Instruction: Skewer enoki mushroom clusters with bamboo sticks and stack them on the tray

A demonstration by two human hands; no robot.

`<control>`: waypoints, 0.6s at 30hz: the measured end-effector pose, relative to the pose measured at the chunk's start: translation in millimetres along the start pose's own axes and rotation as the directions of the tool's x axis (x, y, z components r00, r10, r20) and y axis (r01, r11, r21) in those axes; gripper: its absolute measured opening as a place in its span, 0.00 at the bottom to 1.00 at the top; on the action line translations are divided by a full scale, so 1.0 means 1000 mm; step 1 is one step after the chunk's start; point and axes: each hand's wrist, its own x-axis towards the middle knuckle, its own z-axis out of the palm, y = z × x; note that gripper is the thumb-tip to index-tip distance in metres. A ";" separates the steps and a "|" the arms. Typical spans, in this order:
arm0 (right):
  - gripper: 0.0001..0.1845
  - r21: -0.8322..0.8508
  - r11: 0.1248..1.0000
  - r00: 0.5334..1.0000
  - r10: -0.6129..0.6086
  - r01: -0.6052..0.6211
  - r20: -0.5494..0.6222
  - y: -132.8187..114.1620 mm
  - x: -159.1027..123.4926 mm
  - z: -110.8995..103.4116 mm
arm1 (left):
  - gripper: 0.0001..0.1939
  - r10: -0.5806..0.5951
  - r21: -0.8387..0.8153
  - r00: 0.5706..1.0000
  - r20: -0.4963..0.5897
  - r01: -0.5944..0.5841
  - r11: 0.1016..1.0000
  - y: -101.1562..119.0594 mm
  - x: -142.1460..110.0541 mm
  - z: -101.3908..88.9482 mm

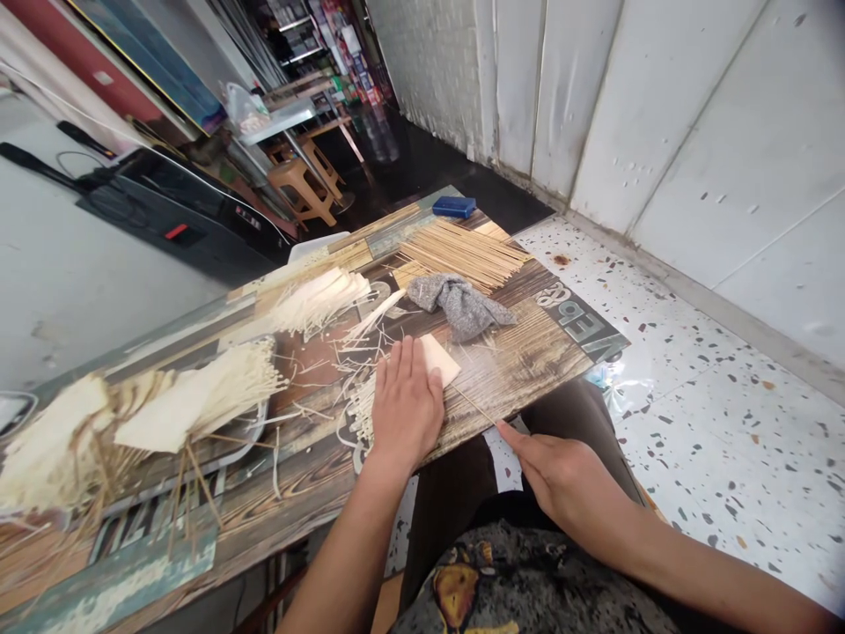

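Observation:
My left hand point(407, 401) lies flat, fingers stretched out, on top of a pale sheet point(438, 359) that looks like tofu skin. From under that hand spread thin white enoki mushrooms point(360, 409). Between the fingertips of my right hand point(561, 471) is the end of a thin bamboo skewer point(473, 404), just off the table's near edge. The skewer's other end meets the corner of the sheet; whether it has gone in, I cannot tell. Another bunch of enoki point(373, 319) lies just beyond my left hand.
A crumpled grey cloth point(459, 304) lies beyond the sheet, with a pile of bare skewers point(466, 251) and a blue box point(454, 207) farther off. Skewered enoki wraps point(191, 396) fill a tray at left. More pale sheets point(323, 295) lie behind on the wooden table point(547, 343).

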 end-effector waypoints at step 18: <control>0.25 -0.119 0.993 1.000 0.001 0.003 0.031 -0.008 0.005 -0.002 | 0.29 -0.039 0.115 0.995 0.089 0.028 0.993 0.004 0.001 -0.006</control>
